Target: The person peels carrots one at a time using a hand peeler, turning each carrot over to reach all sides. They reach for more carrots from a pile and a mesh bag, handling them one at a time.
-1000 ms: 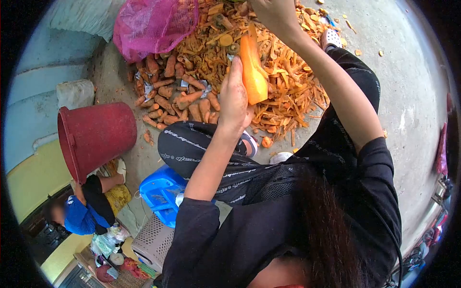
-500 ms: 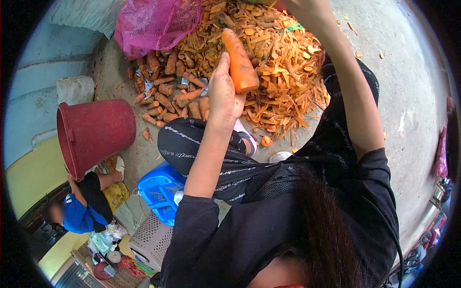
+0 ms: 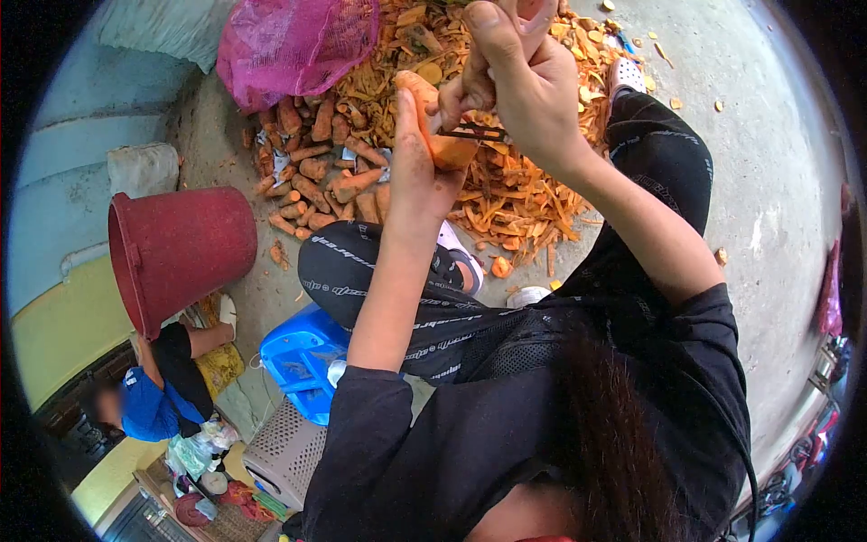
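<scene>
A large orange carrot [image 3: 450,154] rests in my left hand [image 3: 421,176], whose fingers wrap round it from the left. My right hand [image 3: 540,99] is closed round a peeler [image 3: 479,133], and much of its handle is hidden by the fingers. The peeler's dark blade part lies against or just over the carrot's wide end. Below both hands spreads a heap of carrot peelings [image 3: 533,194]. Left of the heap lie several unpeeled carrots [image 3: 312,169], stubby and brownish.
A pink mesh sack [image 3: 293,45] lies beside the heap. Further left is a dark red bucket [image 3: 185,253], with a seated person [image 3: 158,393] in blue behind it. A blue plastic container [image 3: 302,361] and a grey-brown perforated box [image 3: 284,447] stand close on my left.
My right hand has come down from the top edge to the carrot, bringing the peeler into view. My left hand has turned the carrot slightly and shifted it a little left.
</scene>
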### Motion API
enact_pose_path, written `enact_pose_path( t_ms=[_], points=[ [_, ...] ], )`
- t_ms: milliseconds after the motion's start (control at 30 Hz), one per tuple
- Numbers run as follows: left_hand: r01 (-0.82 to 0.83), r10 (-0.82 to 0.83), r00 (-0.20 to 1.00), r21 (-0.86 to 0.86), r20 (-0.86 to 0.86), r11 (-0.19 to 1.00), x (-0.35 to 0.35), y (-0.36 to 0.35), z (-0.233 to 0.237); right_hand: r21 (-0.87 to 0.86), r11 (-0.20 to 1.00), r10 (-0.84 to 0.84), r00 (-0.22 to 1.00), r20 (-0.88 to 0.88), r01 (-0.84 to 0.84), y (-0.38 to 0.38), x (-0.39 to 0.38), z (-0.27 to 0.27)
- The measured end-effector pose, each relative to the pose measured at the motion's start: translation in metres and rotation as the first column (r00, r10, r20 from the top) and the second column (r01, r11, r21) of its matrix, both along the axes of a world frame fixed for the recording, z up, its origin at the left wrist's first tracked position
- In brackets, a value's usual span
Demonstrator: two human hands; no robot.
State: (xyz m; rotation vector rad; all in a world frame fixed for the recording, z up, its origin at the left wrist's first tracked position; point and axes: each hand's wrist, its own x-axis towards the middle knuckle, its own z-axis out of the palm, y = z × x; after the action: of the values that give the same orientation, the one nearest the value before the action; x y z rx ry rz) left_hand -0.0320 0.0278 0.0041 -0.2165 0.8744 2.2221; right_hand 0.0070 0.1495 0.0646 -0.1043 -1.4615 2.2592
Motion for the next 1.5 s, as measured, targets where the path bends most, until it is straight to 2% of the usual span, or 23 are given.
enact_pose_path(
  t_ms=[33, 200, 333, 467, 500, 567, 633, 667, 733, 833, 933, 967, 1067, 1100, 1200, 1233, 1267, 1300, 1333, 1400, 1433, 1467, 1500],
  points=[
    [0.008, -0.008, 1.0, 0.009, 0.003, 1.0, 0.0, 0.001, 0.001, 0.06, 0.998, -0.023, 1.0, 0.018, 0.022, 0.0, -0.002, -0.005],
    [0.042, -0.044, 0.999, 0.072, 0.024, 0.997, 0.002, -0.004, -0.003, -0.003, 1.0, 0.0, 0.995, 0.097, 0.0, -0.008, -0.002, -0.004],
    [0.037, -0.037, 0.999, -0.006, 0.005, 0.999, 0.008, 0.0, 0.009, -0.009, 1.0, 0.028, 0.998, 0.064, -0.027, -0.01, -0.002, -0.005],
    [-0.022, 0.012, 0.997, -0.148, -0.071, 0.989, 0.015, 0.006, 0.016, 0.098, 0.977, -0.199, 0.977, 0.08, 0.191, 0.025, -0.025, -0.008],
    [-0.016, 0.004, 0.997, -0.164, -0.074, 0.986, 0.016, 0.004, 0.014, -0.088, 0.975, -0.191, 0.972, 0.139, 0.204, 0.026, -0.025, 0.012],
    [-0.003, -0.007, 0.995, -0.095, -0.102, 0.995, 0.014, 0.004, 0.016, -0.184, 0.973, -0.105, 0.979, 0.175, 0.137, 0.023, -0.021, 0.024],
    [0.015, -0.015, 0.995, 0.008, -0.097, 1.0, 0.008, -0.001, 0.01, -0.034, 0.999, 0.028, 0.986, 0.163, -0.023, 0.017, -0.011, 0.014],
    [0.019, -0.018, 0.996, 0.007, -0.09, 1.0, 0.006, -0.002, 0.007, 0.108, 0.991, 0.059, 0.98, 0.192, -0.081, 0.015, -0.006, 0.014],
    [0.03, -0.029, 0.997, 0.007, -0.071, 1.0, 0.005, -0.003, 0.003, 0.049, 0.996, 0.068, 0.977, 0.203, -0.079, 0.005, -0.008, 0.004],
    [0.068, -0.068, 0.996, 0.001, -0.052, 0.998, 0.01, -0.004, 0.006, 0.037, 0.983, 0.177, 0.977, 0.115, -0.182, 0.0, -0.004, 0.008],
    [0.045, -0.042, 0.996, 0.04, -0.085, 0.998, 0.018, 0.004, 0.005, 0.138, 0.983, 0.098, 0.984, 0.151, -0.119, 0.008, -0.002, 0.013],
    [0.032, -0.024, 0.994, 0.069, -0.106, 0.997, 0.021, 0.007, 0.004, 0.12, 0.993, -0.033, 0.994, 0.105, 0.02, 0.01, -0.018, -0.003],
    [0.072, -0.071, 0.99, -0.002, -0.125, 0.997, 0.025, 0.007, 0.013, 0.241, 0.97, -0.064, 0.986, 0.153, 0.026, 0.02, -0.02, -0.008],
    [0.064, -0.065, 0.983, -0.008, -0.173, 0.998, 0.027, 0.008, 0.015, 0.095, 0.995, -0.004, 0.983, 0.184, -0.014, 0.019, -0.019, -0.001],
    [0.198, -0.197, 0.979, 0.014, -0.044, 0.98, 0.029, 0.004, 0.008, 0.136, 0.983, -0.135, 0.988, 0.072, 0.125, 0.038, -0.041, -0.006],
    [0.238, -0.242, 0.963, -0.051, -0.121, 0.97, 0.03, 0.006, 0.01, 0.195, 0.949, -0.254, 0.967, 0.015, 0.247, 0.053, -0.058, -0.022],
    [0.23, -0.228, 0.967, 0.003, -0.111, 0.973, 0.029, 0.007, 0.014, 0.244, 0.897, -0.367, 0.929, -0.051, 0.368, 0.064, -0.07, -0.036],
    [0.223, -0.216, 0.971, 0.054, -0.101, 0.973, 0.028, 0.008, 0.019, 0.117, 0.933, -0.341, 0.94, -0.027, 0.342, 0.064, -0.07, -0.031],
    [0.207, -0.199, 0.976, 0.105, -0.085, 0.973, 0.028, 0.007, 0.021, 0.209, 0.904, -0.369, 0.927, -0.063, 0.374, 0.064, -0.068, -0.027],
    [0.16, -0.154, 0.984, 0.053, -0.09, 0.986, 0.021, 0.002, 0.013, 0.393, 0.822, -0.389, 0.91, -0.141, 0.412, 0.063, -0.057, -0.014],
    [0.133, -0.13, 0.986, 0.016, -0.099, 0.991, 0.018, 0.001, 0.01, 0.526, 0.73, -0.386, 0.898, -0.211, 0.437, 0.063, -0.049, -0.002],
    [0.112, -0.114, 0.988, -0.022, -0.109, 0.993, 0.016, 0.001, 0.008, 0.392, 0.846, -0.282, 0.927, -0.248, 0.362, 0.053, -0.043, 0.008],
    [0.052, -0.061, 0.989, -0.071, -0.132, 0.996, 0.013, 0.003, 0.009, 0.357, 0.899, -0.19, 0.96, -0.206, 0.254, 0.049, -0.035, 0.01]
  ],
)
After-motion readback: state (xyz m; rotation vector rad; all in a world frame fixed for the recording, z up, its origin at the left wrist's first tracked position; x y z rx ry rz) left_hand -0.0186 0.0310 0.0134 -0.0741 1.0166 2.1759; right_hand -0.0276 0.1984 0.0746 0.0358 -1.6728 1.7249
